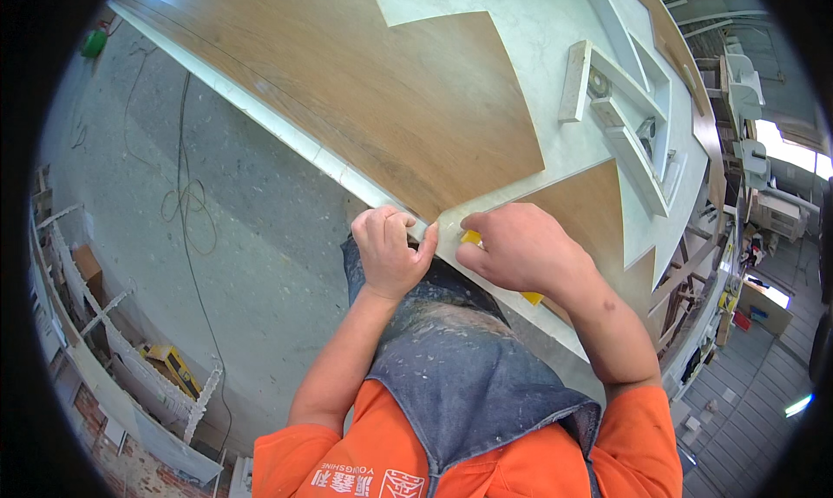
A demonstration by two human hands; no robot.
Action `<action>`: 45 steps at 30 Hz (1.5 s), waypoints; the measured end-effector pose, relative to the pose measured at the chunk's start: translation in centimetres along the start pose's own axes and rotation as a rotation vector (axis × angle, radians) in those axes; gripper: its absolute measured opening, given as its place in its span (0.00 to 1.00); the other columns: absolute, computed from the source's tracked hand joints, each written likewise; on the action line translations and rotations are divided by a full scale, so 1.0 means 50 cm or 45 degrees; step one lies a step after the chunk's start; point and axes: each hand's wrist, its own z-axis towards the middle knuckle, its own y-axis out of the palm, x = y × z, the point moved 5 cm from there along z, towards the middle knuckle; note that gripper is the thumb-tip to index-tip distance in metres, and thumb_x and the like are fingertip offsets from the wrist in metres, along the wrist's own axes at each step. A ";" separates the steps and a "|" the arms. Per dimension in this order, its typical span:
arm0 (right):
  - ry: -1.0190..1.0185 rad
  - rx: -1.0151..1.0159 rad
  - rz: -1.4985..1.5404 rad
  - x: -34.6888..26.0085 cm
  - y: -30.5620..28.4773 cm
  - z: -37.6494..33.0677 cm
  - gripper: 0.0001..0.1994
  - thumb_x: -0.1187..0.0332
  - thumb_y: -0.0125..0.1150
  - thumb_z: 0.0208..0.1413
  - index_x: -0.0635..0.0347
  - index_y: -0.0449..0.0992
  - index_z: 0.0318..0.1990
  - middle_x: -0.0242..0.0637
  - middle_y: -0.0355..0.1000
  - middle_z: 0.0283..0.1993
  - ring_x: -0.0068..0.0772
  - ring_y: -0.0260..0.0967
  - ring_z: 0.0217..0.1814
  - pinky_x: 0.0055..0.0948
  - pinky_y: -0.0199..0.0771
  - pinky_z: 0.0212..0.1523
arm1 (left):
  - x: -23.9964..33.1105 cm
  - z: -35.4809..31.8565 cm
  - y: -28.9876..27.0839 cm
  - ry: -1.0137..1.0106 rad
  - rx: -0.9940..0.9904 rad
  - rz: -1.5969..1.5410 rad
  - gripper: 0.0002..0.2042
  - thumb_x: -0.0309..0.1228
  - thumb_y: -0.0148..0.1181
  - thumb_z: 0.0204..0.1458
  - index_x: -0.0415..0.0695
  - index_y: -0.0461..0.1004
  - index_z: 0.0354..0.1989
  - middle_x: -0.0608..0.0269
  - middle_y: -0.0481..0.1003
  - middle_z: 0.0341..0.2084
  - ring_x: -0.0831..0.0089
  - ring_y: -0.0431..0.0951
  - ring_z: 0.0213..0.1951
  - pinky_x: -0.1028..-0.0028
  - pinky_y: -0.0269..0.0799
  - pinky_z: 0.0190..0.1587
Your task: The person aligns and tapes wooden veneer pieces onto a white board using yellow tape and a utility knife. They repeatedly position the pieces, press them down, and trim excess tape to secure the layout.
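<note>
At the near edge of the long workbench, both hands meet where the pale marble-patterned strip [286,138] bordering the wood-grain panel [364,81] comes to a corner. The left hand [390,251] is clenched, thumb and forefinger pinching the strip's edge right at that corner. The right hand [521,251] lies flat-curled just beside it, closed on a small yellow scraper [471,237] whose other end shows under the wrist, so the tool's long axis runs along the bench edge toward the person's right. The pinched corner lies just left of the scraper's tip, nearly touching. A dusty denim apron [460,359] hangs below the hands; a cable [186,203] loops on the concrete floor [260,264].
</note>
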 end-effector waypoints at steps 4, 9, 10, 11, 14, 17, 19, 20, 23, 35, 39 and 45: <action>0.009 -0.075 -0.058 -0.011 -0.003 0.017 0.22 0.55 0.54 0.56 0.61 0.84 0.48 0.54 0.81 0.37 0.57 0.79 0.43 0.49 0.79 0.50 | -0.004 -0.001 0.000 0.004 0.000 0.004 0.20 0.38 0.76 0.46 0.48 0.69 0.40 0.58 0.70 0.41 0.57 0.67 0.48 0.58 0.59 0.54; -0.003 -0.016 -0.045 -0.018 -0.005 0.025 0.21 0.55 0.54 0.56 0.66 0.84 0.28 0.56 0.80 0.34 0.59 0.79 0.41 0.50 0.80 0.46 | -0.003 0.001 0.001 0.011 -0.001 0.000 0.20 0.38 0.77 0.46 0.48 0.69 0.40 0.59 0.70 0.40 0.57 0.68 0.47 0.58 0.59 0.53; 0.000 -0.025 -0.047 -0.021 -0.007 0.027 0.21 0.55 0.54 0.56 0.65 0.84 0.29 0.56 0.80 0.34 0.59 0.79 0.41 0.50 0.80 0.46 | -0.003 0.001 0.001 0.008 -0.001 -0.001 0.21 0.37 0.77 0.45 0.49 0.69 0.40 0.59 0.70 0.40 0.57 0.68 0.47 0.58 0.59 0.53; 0.003 -0.034 -0.050 -0.022 -0.008 0.028 0.20 0.55 0.54 0.56 0.65 0.84 0.29 0.56 0.80 0.34 0.59 0.80 0.41 0.50 0.80 0.46 | -0.004 0.000 0.001 0.011 0.004 -0.002 0.21 0.37 0.77 0.45 0.49 0.69 0.40 0.59 0.70 0.40 0.57 0.68 0.46 0.58 0.59 0.53; 0.015 -0.036 -0.054 -0.020 -0.005 0.033 0.20 0.55 0.55 0.56 0.65 0.84 0.29 0.56 0.80 0.34 0.59 0.80 0.41 0.50 0.80 0.46 | -0.004 0.000 0.002 0.012 0.013 -0.008 0.21 0.37 0.77 0.45 0.49 0.69 0.40 0.59 0.71 0.40 0.57 0.68 0.46 0.58 0.59 0.53; 0.042 -0.055 -0.058 -0.021 -0.005 0.034 0.20 0.55 0.54 0.57 0.65 0.84 0.29 0.55 0.80 0.34 0.59 0.80 0.41 0.49 0.80 0.46 | -0.003 0.000 0.002 0.006 0.008 -0.018 0.20 0.37 0.77 0.45 0.48 0.69 0.40 0.59 0.70 0.40 0.57 0.68 0.46 0.58 0.59 0.54; 0.049 -0.062 -0.059 -0.022 -0.006 0.035 0.21 0.55 0.55 0.57 0.65 0.84 0.29 0.55 0.81 0.34 0.59 0.80 0.41 0.49 0.80 0.46 | -0.002 0.001 0.000 0.008 0.001 -0.021 0.20 0.37 0.77 0.45 0.48 0.69 0.40 0.59 0.70 0.40 0.57 0.68 0.47 0.58 0.59 0.54; 0.053 -0.066 -0.059 -0.022 -0.007 0.035 0.21 0.55 0.55 0.57 0.65 0.84 0.29 0.55 0.81 0.34 0.58 0.80 0.41 0.49 0.80 0.46 | -0.003 0.001 0.001 0.007 0.000 -0.021 0.20 0.37 0.76 0.45 0.48 0.69 0.40 0.59 0.70 0.40 0.57 0.67 0.47 0.58 0.59 0.54; 0.076 -0.160 -0.105 -0.026 -0.013 0.038 0.21 0.54 0.55 0.57 0.63 0.85 0.39 0.53 0.81 0.37 0.56 0.80 0.44 0.48 0.80 0.50 | -0.006 -0.001 0.002 0.006 -0.007 -0.022 0.20 0.37 0.76 0.45 0.48 0.69 0.40 0.59 0.70 0.40 0.57 0.67 0.47 0.58 0.58 0.54; 0.058 -0.181 -0.137 -0.032 -0.008 0.070 0.24 0.51 0.53 0.59 0.65 0.85 0.31 0.55 0.80 0.34 0.58 0.80 0.41 0.48 0.80 0.47 | -0.007 -0.002 0.002 0.022 -0.017 -0.003 0.20 0.38 0.75 0.48 0.48 0.69 0.41 0.59 0.70 0.42 0.56 0.68 0.47 0.58 0.61 0.54; 0.070 -0.233 -0.171 -0.040 -0.013 0.082 0.26 0.48 0.53 0.60 0.65 0.85 0.30 0.56 0.80 0.34 0.58 0.79 0.41 0.48 0.80 0.47 | -0.009 -0.004 0.003 0.026 -0.014 -0.007 0.20 0.41 0.74 0.49 0.48 0.70 0.44 0.58 0.71 0.43 0.57 0.69 0.49 0.58 0.59 0.55; 0.116 -0.303 -0.188 -0.046 -0.010 0.103 0.29 0.44 0.54 0.60 0.64 0.86 0.32 0.55 0.81 0.36 0.57 0.80 0.44 0.45 0.79 0.50 | -0.009 -0.002 0.000 0.054 -0.021 0.038 0.27 0.42 0.72 0.50 0.45 0.71 0.55 0.55 0.70 0.49 0.56 0.68 0.54 0.56 0.59 0.58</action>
